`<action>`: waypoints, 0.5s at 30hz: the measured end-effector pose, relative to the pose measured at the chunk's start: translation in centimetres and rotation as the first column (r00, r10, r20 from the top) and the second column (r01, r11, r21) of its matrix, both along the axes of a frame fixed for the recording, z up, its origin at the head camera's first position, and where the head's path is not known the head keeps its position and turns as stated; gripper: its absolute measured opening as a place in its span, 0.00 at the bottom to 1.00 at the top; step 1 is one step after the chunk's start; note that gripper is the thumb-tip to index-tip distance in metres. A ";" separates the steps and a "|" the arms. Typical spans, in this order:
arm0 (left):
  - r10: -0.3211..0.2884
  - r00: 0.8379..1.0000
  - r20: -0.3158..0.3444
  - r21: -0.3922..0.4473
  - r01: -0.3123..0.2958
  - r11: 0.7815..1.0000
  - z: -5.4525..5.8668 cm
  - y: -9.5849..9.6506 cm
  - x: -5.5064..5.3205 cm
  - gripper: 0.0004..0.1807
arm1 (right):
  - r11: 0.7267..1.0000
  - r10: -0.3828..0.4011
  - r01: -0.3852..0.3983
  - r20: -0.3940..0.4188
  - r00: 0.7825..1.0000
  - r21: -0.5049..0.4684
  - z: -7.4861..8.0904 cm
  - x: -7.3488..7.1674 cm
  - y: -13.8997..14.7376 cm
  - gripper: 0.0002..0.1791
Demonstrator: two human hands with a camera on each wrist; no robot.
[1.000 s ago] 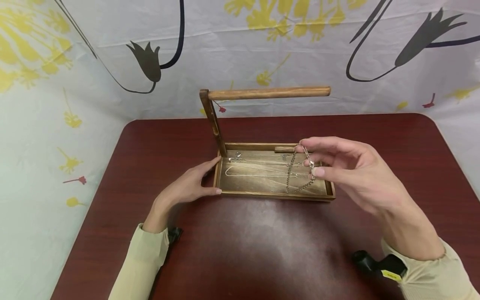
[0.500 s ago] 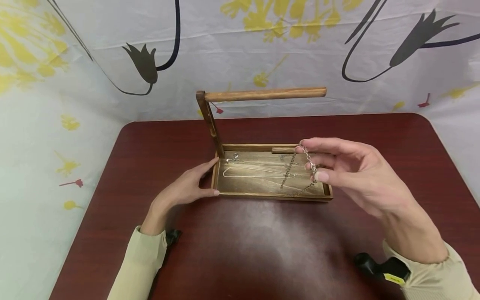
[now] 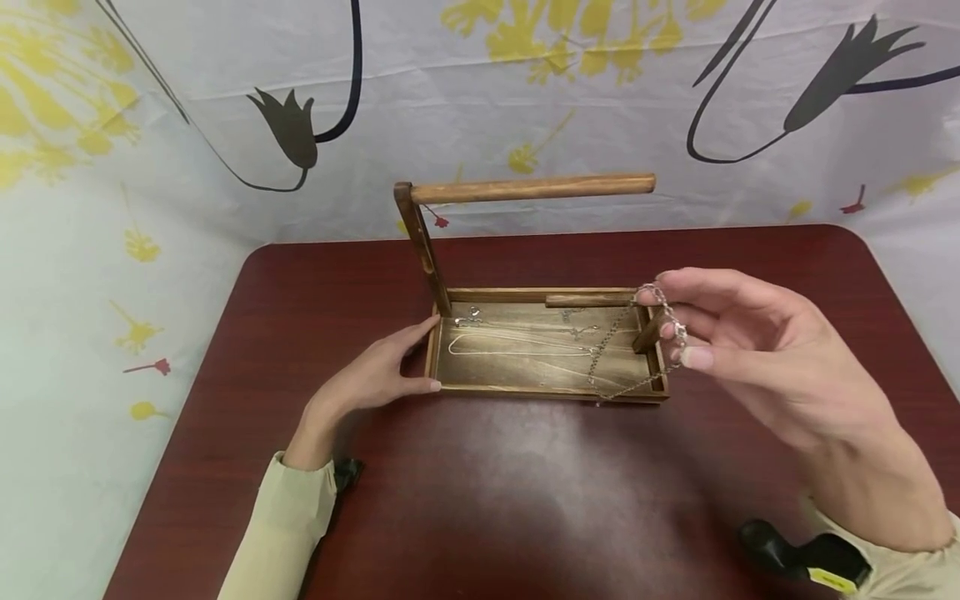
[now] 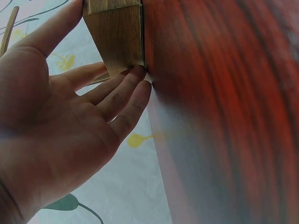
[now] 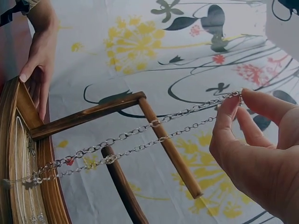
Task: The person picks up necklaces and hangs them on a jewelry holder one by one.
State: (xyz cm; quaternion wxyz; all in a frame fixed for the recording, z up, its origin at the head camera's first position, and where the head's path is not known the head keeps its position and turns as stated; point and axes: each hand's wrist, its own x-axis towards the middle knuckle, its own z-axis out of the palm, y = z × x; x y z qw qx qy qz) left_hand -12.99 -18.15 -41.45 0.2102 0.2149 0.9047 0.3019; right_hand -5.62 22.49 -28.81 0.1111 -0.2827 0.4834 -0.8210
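My right hand (image 3: 787, 367) pinches a silver chain necklace (image 5: 110, 159) between fingertips and thumb, at the right end of a wooden jewelry stand. The necklace hangs in a long loop over the right part of the stand's tray (image 3: 517, 391); a clasp shows near the thumb in the head view. My left hand (image 3: 367, 372) rests against the tray's left end, thumb at the front corner and index finger at the back corner. In the left wrist view its fingers (image 4: 126, 100) lie along the wooden side, fairly straight.
Thin necklaces (image 3: 517, 353) lie in the tray. A tall upright (image 3: 422, 250) at its left carries a long horizontal bar (image 3: 532, 188). Lower at the right stands a short post (image 3: 647, 333) with another bar (image 3: 588, 301). A patterned cloth (image 3: 480, 100) hangs behind the table (image 3: 480, 500).
My right hand has moved to the right with the necklace, uncovering the short post and more of the lower bar. The left hand stays at the tray's left end.
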 end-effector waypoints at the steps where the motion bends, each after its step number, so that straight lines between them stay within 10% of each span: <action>1: 0.001 1.000 0.001 0.001 -0.001 1.000 0.0 0.0 0.0 0.52 | 1.000 0.012 -0.012 0.002 1.000 -0.024 -0.1 0.0 0.2 0.31; 15: -0.007 1.000 0.000 -0.002 0.007 1.000 0.0 0.1 0.1 0.51 | 0.986 -0.027 0.039 0.079 0.997 -0.160 -0.8 0.0 3.4 0.27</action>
